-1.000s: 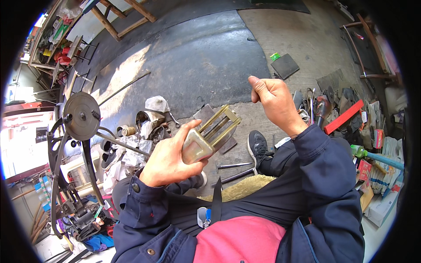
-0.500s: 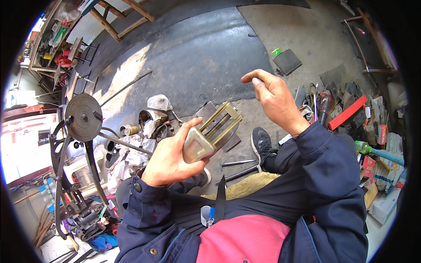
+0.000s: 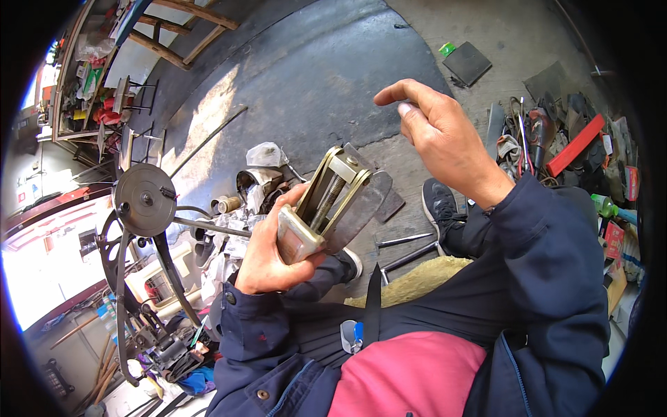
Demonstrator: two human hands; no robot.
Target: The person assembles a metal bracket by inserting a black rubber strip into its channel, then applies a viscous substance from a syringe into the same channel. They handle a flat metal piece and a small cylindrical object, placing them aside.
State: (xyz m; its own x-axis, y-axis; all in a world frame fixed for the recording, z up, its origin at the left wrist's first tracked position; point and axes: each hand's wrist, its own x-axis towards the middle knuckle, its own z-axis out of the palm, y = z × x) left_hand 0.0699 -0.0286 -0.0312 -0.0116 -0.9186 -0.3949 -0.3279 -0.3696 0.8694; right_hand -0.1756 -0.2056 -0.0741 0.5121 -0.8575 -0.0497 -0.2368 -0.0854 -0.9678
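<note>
My left hand (image 3: 267,257) is closed round the boxy, worn end of a metal frame (image 3: 340,167). The frame has two brass-coloured side bars, a crosspiece at its far end and a threaded screw or coil spring down its middle. Past its right side shows a rounded grey plate (image 3: 368,205); I cannot tell whether it is joined on. My right hand (image 3: 445,135) is raised to the right, apart from the frame. Its index finger reaches out bent, its thumb lies close beneath, and the other fingers are mostly hidden. Nothing shows in it.
A hand-cranked machine with a round metal wheel (image 3: 146,200) stands at left. Between my shoes lie metal bars (image 3: 410,254) and a yellowish pad (image 3: 424,278). Piled at right are tools and a red bar (image 3: 575,144). A dark square plate (image 3: 467,64) lies farther off.
The metal frame has turned and tipped in my left hand, its far end now more upright. My right hand is slightly higher, still apart from it. The whole view has shifted.
</note>
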